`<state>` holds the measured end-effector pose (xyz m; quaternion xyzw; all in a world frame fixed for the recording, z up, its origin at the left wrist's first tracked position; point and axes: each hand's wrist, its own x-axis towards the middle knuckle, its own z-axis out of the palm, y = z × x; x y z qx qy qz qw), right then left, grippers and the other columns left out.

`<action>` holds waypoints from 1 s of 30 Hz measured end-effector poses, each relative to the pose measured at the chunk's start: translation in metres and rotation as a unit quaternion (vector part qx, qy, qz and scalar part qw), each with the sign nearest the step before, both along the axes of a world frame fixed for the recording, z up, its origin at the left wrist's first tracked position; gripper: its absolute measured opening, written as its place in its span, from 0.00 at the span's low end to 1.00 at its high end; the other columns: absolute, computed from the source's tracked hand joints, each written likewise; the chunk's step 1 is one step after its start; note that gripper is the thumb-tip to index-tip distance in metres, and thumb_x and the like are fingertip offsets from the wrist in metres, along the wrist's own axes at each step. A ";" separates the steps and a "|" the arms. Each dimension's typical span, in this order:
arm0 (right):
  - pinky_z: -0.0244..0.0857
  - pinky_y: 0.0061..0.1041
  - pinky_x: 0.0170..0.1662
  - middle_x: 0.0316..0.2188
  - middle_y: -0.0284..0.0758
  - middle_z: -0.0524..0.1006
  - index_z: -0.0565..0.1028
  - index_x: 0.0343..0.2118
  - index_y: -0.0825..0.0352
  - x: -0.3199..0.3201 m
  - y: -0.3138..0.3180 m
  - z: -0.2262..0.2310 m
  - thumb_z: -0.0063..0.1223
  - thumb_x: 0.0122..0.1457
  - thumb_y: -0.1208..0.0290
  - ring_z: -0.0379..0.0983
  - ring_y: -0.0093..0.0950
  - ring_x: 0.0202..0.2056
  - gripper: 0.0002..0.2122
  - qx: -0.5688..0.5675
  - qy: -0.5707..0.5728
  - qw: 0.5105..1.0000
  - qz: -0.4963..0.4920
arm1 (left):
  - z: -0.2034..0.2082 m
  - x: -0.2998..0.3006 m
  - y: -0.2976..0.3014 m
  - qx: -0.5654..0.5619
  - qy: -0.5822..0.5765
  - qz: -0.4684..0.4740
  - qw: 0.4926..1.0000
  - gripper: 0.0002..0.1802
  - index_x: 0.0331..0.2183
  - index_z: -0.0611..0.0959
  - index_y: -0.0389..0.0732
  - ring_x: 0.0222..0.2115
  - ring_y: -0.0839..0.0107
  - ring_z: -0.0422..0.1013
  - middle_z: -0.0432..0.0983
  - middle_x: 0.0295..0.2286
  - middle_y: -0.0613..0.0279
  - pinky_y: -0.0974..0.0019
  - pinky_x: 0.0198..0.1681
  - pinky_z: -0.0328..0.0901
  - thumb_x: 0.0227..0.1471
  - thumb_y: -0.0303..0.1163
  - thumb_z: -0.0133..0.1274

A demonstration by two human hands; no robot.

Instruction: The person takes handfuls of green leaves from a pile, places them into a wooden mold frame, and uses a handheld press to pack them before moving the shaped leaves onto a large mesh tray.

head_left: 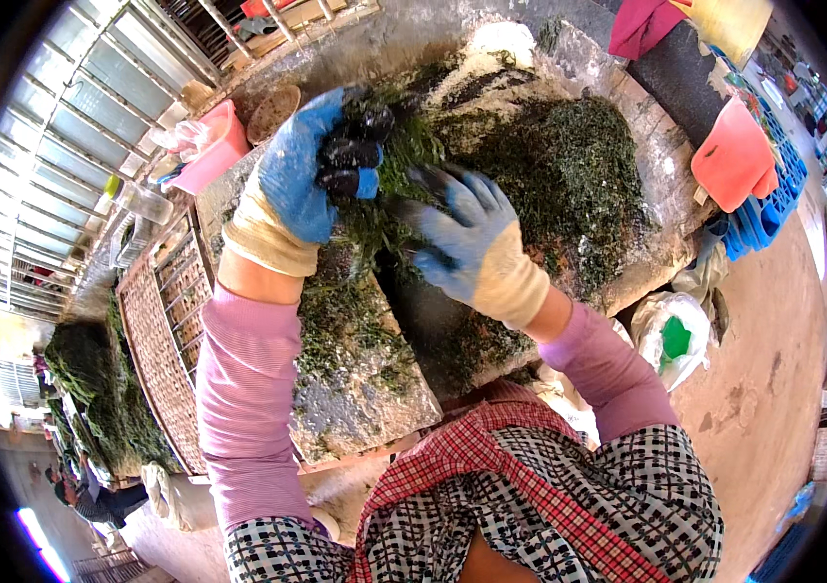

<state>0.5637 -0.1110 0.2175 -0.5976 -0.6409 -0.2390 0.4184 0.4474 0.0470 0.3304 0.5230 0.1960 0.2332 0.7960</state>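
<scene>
My left hand (292,175), in a blue-and-cream coated glove with darkened fingers, is closed on a clump of stringy dark green seaweed (396,146), lifted over the work slab (355,423). Strands hang down from its fingers. Just to the right, my right hand (481,243), gloved the same way, has its fingers spread towards the hanging strands and holds nothing that I can see; its fingertips are smeared by motion. A broad pile of chopped-looking seaweed (573,180) covers the slab's far right. Wet scraps are scattered over the nearer left part.
A pink tub (211,146) and a clear jar (144,202) stand to the left, beside a woven rack (163,340). More seaweed (102,398) lies beyond it, near another person (98,494). On the right are a coral-coloured scoop (732,155), a blue crate (773,209) and a white bag (671,335).
</scene>
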 end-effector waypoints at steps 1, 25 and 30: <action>0.65 0.46 0.54 0.52 0.42 0.72 0.76 0.50 0.58 -0.004 0.007 0.002 0.62 0.49 0.62 0.71 0.44 0.49 0.23 -0.013 -0.027 0.999 -0.021 | 0.008 0.000 0.001 -0.010 -0.023 -0.051 0.998 0.21 0.54 0.73 0.37 0.27 0.75 0.70 0.76 0.37 0.56 0.76 0.21 0.64 0.64 0.36 0.44; 0.70 0.24 0.51 0.46 0.49 0.78 0.69 0.57 0.74 0.096 0.022 -0.059 0.54 0.63 0.69 0.76 0.30 0.42 0.21 -0.305 0.585 0.750 -0.029 | 0.057 -0.105 0.058 0.564 0.044 -0.309 0.764 0.22 0.48 0.76 0.29 0.40 0.61 0.77 0.78 0.42 0.41 0.60 0.46 0.70 0.67 0.39 0.40; 0.70 0.25 0.52 0.47 0.43 0.78 0.71 0.54 0.70 0.047 0.065 0.017 0.52 0.65 0.66 0.76 0.27 0.45 0.18 -0.234 0.422 0.812 0.328 | 0.006 -0.077 0.063 0.581 0.061 -0.450 0.676 0.17 0.44 0.79 0.31 0.38 0.60 0.75 0.79 0.40 0.45 0.58 0.43 0.69 0.66 0.35 0.44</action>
